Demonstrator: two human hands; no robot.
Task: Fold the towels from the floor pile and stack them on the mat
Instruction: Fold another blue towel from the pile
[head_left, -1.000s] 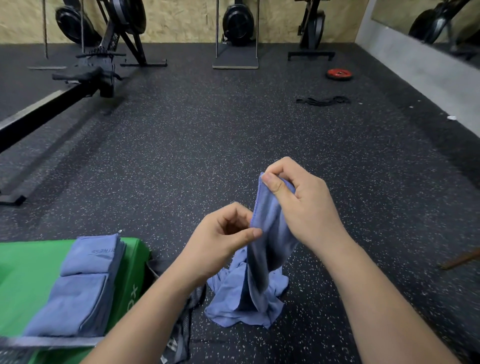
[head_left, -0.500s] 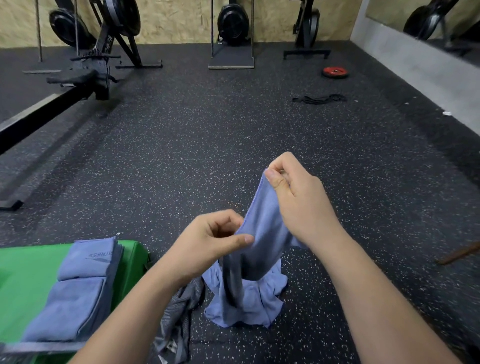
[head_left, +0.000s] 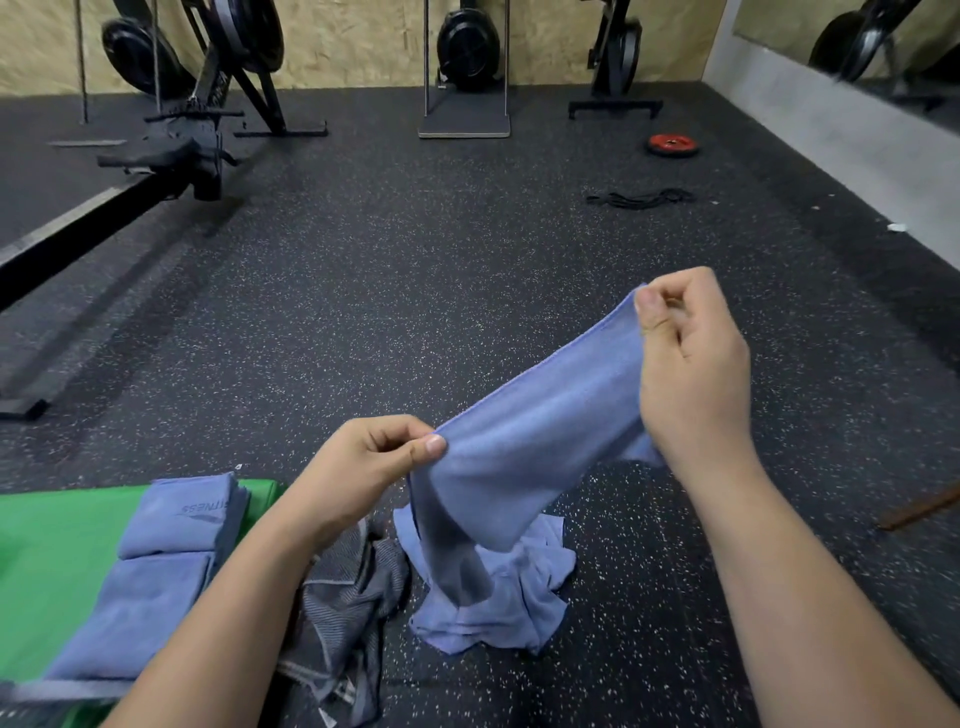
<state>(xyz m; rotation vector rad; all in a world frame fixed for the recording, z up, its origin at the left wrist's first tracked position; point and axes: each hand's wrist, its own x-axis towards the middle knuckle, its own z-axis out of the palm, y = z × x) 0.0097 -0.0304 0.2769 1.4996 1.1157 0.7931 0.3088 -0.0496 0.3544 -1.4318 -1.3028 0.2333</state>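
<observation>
While both hands hold a blue towel (head_left: 540, 441) up over the floor (head_left: 415, 291), lots of dark, speckled floor lies open ahead of them. Gym machines (head_left: 208, 104) stand far back by the wall, and a long black rail (head_left: 78, 228) runs along the left side. A red weight plate (head_left: 672, 144) and a black band (head_left: 641, 198) lie well apart from the hands, off to the right. A green mat (head_left: 52, 561) sits low on the left, and its near corner is close to the left arm. Two folded blue towels (head_left: 161, 571) lie on the mat, one behind the other.

A moment ago the two hands were close together and the towel hung in a thin bunch. Now the hands have moved apart, and the top edge of the towel is pulled out into a wide, slanted band between them.

The left hand (head_left: 363, 473) pinches the low end of that edge between thumb and fingers. The right hand (head_left: 691, 364) pinches the high end, with its fingers curled shut on the cloth. The rest of the towel hangs down, and its bottom rests crumpled on the floor. Just beside it, under the left arm, lies a gray striped towel (head_left: 343, 608) in a heap.
</observation>
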